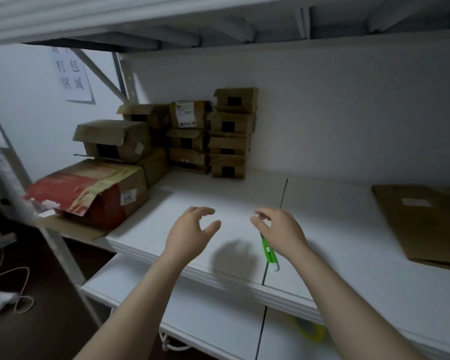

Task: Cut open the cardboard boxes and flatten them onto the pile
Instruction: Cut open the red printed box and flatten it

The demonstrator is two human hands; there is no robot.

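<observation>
A big red box (89, 193) is seen at the far left of the white table (348, 268), at about ten o'clock from the hands. Its top flap is torn and lifted. Behind it, small brown boxes (231, 133) are stacked by the wall, at about twelve o'clock. None of them is cut or flattened yet, so the job is thought to be near its start.

The left hand (190, 232) is held over the table. Its fingers are spread and loosely bent, and nothing is held in it. The boxes are well apart from it, but it is the nearer hand to them.

The right hand (281, 232) is held just beside the left one. Its fingers are loosely bent too, and nothing seems to be held.

A green knife (269, 252) is seen right under the right hand, and it seems to be lying on the table. Its top end is hidden by the hand. Its long side is pointed from about twelve o'clock down to about six o'clock, along the dark crack in the table. So the knife is likely best picked up by the right hand, with the fingers closed across its thin sides.

A pile of flat cardboard (426, 224) is laid at the far right, at about three o'clock. The cut boxes are meant to be put there.
</observation>
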